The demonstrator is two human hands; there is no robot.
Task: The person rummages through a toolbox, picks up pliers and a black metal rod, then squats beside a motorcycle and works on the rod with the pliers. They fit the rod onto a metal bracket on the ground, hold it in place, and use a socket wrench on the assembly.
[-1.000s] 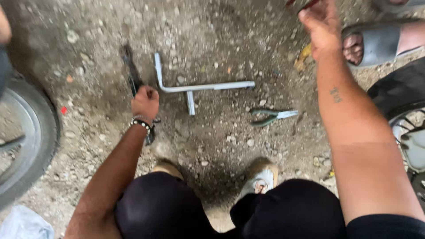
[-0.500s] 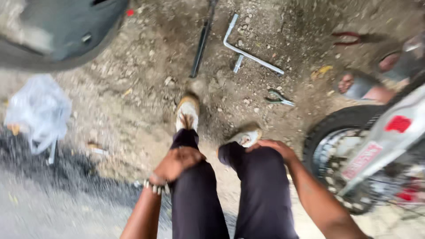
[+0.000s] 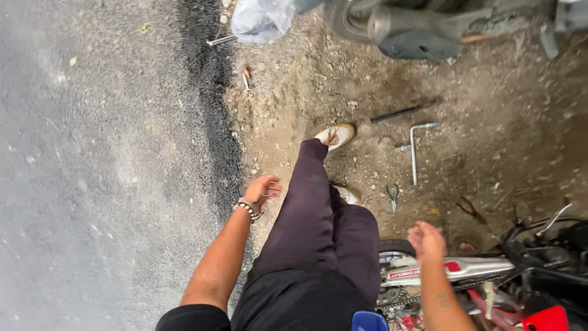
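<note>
The person now stands upright instead of crouching. Both hands have left the tools: left hand (image 3: 262, 189) and right hand (image 3: 427, 240) hang released, empty. The wrench (image 3: 414, 149) lies on the dirt beyond the motorcycle (image 3: 490, 270), black bar (image 3: 397, 114) and pliers (image 3: 392, 195) beside it.

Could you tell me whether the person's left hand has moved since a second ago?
Yes: the left hand has left the black bar on the dirt and now hangs empty beside the thigh.

Standing, left hand (image 3: 262, 190) loose and empty beside the left thigh (image 3: 306, 208), right hand (image 3: 427, 240) open, empty, well out on that thigh's other side.
</note>
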